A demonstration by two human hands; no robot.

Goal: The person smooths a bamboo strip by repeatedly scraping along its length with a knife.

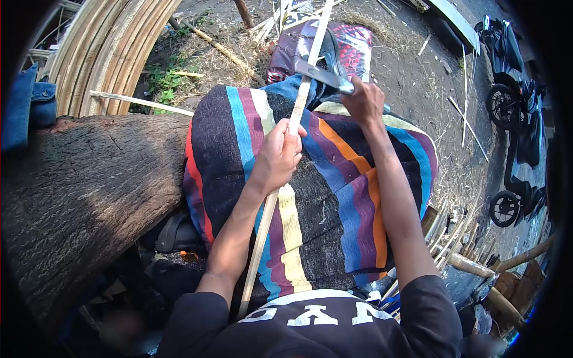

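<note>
My left hand (279, 152) is closed around a long, pale bamboo strip (262, 230), near its middle. The strip slants from my waist up past the far edge of the striped cloth (322, 215) over my lap. In my right hand (363, 102) is a knife (322, 76), its broad grey blade pointing left. The blade lies across the strip a short way beyond my left hand and appears to touch it. My right fingers wrap round the handle, whose end shows behind the hand.
A thick log (89, 173) lies at my left, with a bundle of bent bamboo strips (110, 53) behind it. A printed plastic sack (355, 51) is on the ground ahead. Motorcycles (513, 119) stand at right. Loose strips and poles (471, 262) lie at lower right.
</note>
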